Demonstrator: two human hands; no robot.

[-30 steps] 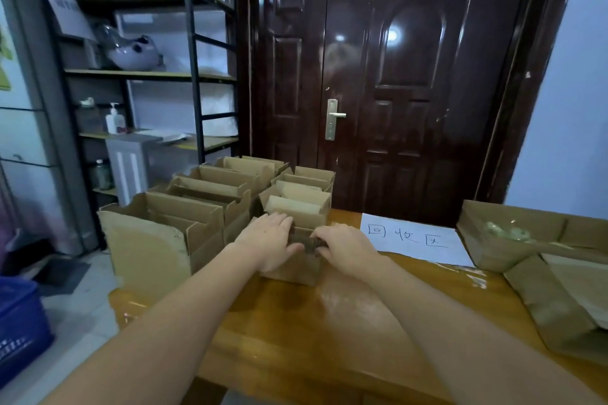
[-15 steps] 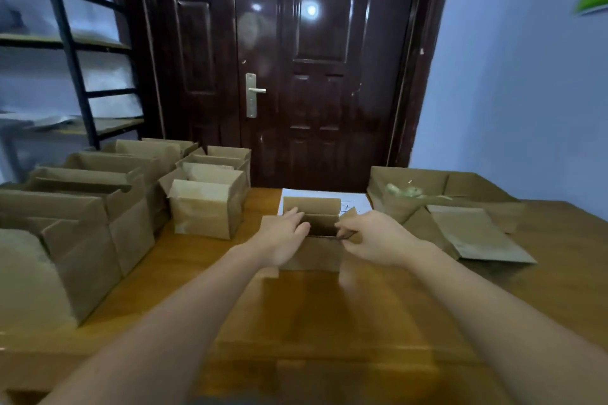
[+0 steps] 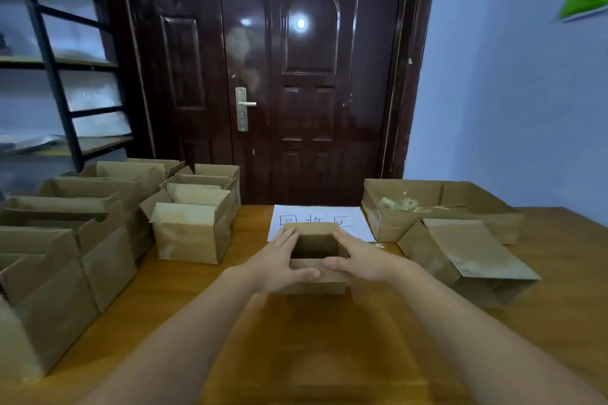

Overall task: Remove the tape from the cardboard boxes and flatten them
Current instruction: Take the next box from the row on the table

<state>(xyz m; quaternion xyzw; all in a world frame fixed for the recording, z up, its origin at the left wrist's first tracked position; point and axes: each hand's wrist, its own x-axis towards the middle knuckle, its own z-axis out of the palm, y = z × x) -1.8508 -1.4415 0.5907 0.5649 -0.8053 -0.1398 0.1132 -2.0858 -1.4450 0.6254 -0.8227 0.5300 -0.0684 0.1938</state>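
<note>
A small open-topped cardboard box (image 3: 316,284) stands on the wooden table (image 3: 329,345) in front of me, at its middle. My left hand (image 3: 278,261) grips the box's left side, its thumb lying across the front wall. My right hand (image 3: 360,258) grips the right side the same way. Inside, the box looks dark and empty. Whether any tape is on it I cannot tell. Several more open cardboard boxes (image 3: 192,230) stand crowded at the table's left.
A white paper sheet with handwritten characters (image 3: 358,219) lies just behind the held box. At the right a flattened box (image 3: 467,250) leans by an open box (image 3: 477,204) holding a wad of tape (image 3: 398,204). A dark door (image 3: 309,76) and a metal shelf rack (image 3: 56,76) stand behind.
Both hands have brought the small box from the cluster at the left to the table's middle in front of the paper, and now grip its sides. My view has swung right.
</note>
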